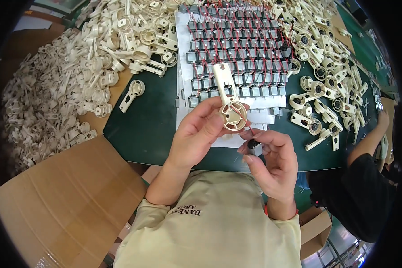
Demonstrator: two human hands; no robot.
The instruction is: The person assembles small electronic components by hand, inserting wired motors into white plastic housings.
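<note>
Cream plastic, moulded as a slotted handle with a spoked ring at its lower end, makes up the housing [228,100] that my left fingers [211,129] pinch by the ring, thumb across the near rim. I hold it up over the near edge of the block of small grey motors [236,53] laid in rows, my landmark here. Nearer to me than that block, my right fingers [277,139] grip one small grey boxy metal motor with a black round end [254,149], the black end turned up toward the ring. A thin red wire [251,129] runs between the two; whether it passes through the ring or only across it, I cannot tell. To do this well, I judge it best to keep the ring steady, bring the motor along with the wire rather than tug it, and leave enough slack that no lead catches on a spoke. Left of the block, a single loose cream housing [132,94] lies on the dark green worktop [161,114]; beyond it heaps a pile of cream plastic parts [143,35]. Right of the block spread cream housings with dark round centres [319,87], some overlapping.
</note>
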